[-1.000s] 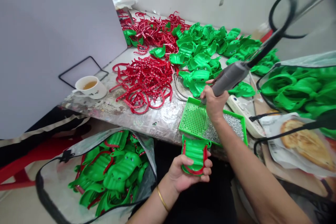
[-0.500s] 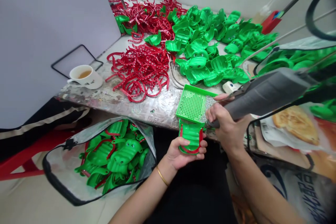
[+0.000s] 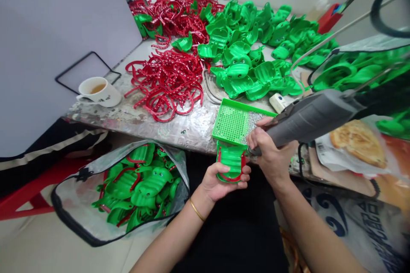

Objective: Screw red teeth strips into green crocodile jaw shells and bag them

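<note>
My left hand (image 3: 218, 183) is closed around a green plastic jaw piece (image 3: 231, 163) with a red insert, held just below the table edge. My right hand (image 3: 270, 153) grips a grey electric screwdriver (image 3: 314, 117), its tip pointing down at the right side of the jaw piece. Just above them a green perforated tray (image 3: 232, 121) sits on the table edge, with small silver screws (image 3: 254, 120) heaped on its right side.
Red curved inserts (image 3: 166, 81) and loose green jaw shells (image 3: 250, 51) cover the table. A cup of tea (image 3: 98, 91) stands at the left. A bag of assembled green pieces (image 3: 141, 187) lies on the floor; another bag of green parts (image 3: 358, 72) is at right, beside a printed packet (image 3: 355, 145).
My right hand brought the screwdriver from the screw tray down to the jaw piece. My left hand lifted the piece slightly toward the tray.
</note>
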### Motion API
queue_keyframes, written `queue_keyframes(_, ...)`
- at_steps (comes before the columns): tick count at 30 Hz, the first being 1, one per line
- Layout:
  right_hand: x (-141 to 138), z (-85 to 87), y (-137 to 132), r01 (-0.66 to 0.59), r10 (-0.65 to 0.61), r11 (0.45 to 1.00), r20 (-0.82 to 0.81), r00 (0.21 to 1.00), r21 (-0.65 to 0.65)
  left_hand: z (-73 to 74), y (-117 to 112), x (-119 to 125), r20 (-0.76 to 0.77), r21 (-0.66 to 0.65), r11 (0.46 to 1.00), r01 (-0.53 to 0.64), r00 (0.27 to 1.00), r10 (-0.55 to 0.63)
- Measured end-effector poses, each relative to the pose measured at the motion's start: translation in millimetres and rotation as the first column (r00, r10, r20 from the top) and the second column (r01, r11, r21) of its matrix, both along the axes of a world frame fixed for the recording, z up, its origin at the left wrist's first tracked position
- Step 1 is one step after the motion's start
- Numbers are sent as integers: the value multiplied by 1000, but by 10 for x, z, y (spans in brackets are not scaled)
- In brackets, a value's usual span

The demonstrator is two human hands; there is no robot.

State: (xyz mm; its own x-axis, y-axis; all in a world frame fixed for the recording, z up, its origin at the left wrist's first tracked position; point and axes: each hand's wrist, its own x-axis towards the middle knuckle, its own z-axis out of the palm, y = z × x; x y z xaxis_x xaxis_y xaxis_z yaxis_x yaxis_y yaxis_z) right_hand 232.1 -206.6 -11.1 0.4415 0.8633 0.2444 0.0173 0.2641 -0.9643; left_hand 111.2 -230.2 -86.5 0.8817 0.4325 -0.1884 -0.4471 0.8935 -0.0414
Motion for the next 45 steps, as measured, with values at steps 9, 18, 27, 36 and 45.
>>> queue_keyframes(9,9,-62,-80,5,-4,999,-32,999,40,-26,-12,7,19,-2,1000,-2,1000,2)
queue_keyframes(18,30,-91,-135,-52,58,997,-104,993,63,-43,-42,12,38,-10,1000,-17,999,18)
queue_keyframes(27,247,209,719,4,-7,987,18,1000,160,-91,-42,10,51,15,1000,-24,998,23)
queue_keyframes(36,305,-210,1478,85,-97,990,106,990,117,-86,-29,0,82,-4,1000,-24,996,24)
queue_keyframes(45,244,-336,1521,93,-106,990,118,987,105,-108,-12,-5,83,3,1000,-11,997,10)
